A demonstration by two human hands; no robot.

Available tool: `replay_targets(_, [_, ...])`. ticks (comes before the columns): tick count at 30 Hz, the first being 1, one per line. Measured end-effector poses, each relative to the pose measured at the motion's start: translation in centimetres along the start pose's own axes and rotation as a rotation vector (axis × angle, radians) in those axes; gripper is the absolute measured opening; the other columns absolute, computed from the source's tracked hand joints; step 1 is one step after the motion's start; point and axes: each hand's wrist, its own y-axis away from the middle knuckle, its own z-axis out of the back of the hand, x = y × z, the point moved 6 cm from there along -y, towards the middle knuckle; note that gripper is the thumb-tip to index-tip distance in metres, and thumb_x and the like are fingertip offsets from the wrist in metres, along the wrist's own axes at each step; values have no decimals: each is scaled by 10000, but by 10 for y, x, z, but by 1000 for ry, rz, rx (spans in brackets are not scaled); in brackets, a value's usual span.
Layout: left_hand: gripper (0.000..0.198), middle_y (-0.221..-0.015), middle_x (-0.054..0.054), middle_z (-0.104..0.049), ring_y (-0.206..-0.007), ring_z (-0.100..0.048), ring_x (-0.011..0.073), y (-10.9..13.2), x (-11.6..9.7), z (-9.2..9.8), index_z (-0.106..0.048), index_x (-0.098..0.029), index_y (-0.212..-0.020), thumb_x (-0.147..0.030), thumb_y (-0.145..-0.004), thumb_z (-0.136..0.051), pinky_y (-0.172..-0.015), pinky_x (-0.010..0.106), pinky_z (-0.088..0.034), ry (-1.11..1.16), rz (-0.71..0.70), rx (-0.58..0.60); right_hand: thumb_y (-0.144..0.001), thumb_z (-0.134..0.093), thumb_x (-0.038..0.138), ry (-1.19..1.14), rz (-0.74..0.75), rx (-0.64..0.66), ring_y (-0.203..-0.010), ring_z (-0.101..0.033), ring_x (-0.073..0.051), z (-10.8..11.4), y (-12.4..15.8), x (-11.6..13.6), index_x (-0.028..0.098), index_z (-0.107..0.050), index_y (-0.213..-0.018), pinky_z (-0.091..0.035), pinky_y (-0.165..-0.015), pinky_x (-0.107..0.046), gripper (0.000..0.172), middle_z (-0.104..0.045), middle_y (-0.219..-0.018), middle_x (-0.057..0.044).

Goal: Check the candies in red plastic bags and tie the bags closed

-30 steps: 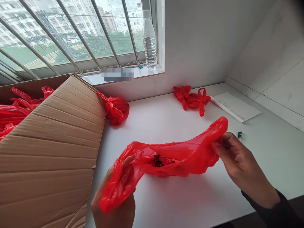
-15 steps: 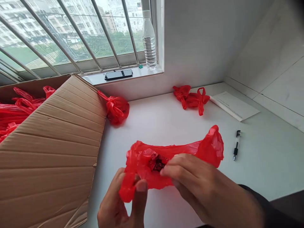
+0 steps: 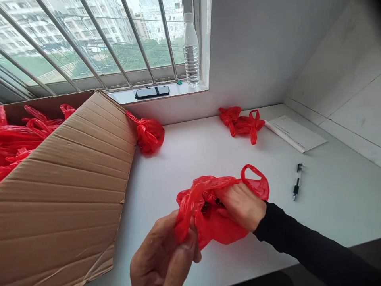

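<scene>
Red bag (image 3: 226, 230): thin, glossy plastic, crinkled and partly see-through, its mouth open; one looped handle stands up at the far right. It is at the near part of the table, between the two hands.
Dark pieces (image 3: 204, 207): small, shiny, black, showing inside the mouth.
Left hand (image 3: 169, 248): at the bag's near left, pinching a gathered strip of its rim between thumb and fingers.
Right hand (image 3: 242, 204): dipped into the mouth from the right, back upward; fingertips hidden, so I cannot tell whether they grasp anything.
Black sleeve (image 3: 300, 236): covers the right forearm, slanting in from the lower right.
Tabletop (image 3: 190, 155): smooth, white.
Pen (image 3: 297, 182): slim, clear-barrelled, black-capped, right of the bag.
Knotted bags (image 3: 242, 124): crumpled red plastic, by the wall.
Carton (image 3: 68, 190): ribbed brown cardboard, left.
</scene>
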Motion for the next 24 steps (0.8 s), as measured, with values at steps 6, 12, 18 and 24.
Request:
replay_targets(6, [368, -511, -39, -574, -445, -528, 130, -3, 9, -2, -720, -458, -1232, -315, -893, -717, -443, 257, -512, 107, 68, 76, -898, -454, 73, -196, 71, -139, -771, -643, -184, 15, -3, 6, 230, -638, -949, -448, -676, -281, 246, -724, -886, -25])
replay_targets(12, [459, -507, -43, -534, -466, -505, 107, -5, 16, -2, -656, -399, -1347, -305, -901, -708, -500, 217, -484, 122, 168, 30, -953, -464, 137, 36, -142, -45, -538, -475, -131, 1, -7, -13, 183, -565, -736, -228, -510, -299, 244, -585, -635, 4])
replay_targets(18, [479, -529, -34, -579, -476, -530, 118, -6, 20, -3, -627, -407, -1376, -314, -910, -690, -529, 238, -520, 97, 178, 67, -900, -484, 56, 25, -140, -80, -656, -524, -141, -5, -16, -12, 183, -597, -928, -249, -546, -286, 173, -647, -809, -17])
replay_targets(24, [444, -529, -33, -587, -473, -539, 116, -7, 18, -7, -643, -414, -1353, -318, -921, -678, -529, 231, -528, 108, 154, 76, -928, -491, 93, 78, 73, -22, -652, -485, -145, -26, -19, 5, 248, -595, -1167, -256, -536, -283, 303, -604, -914, -27])
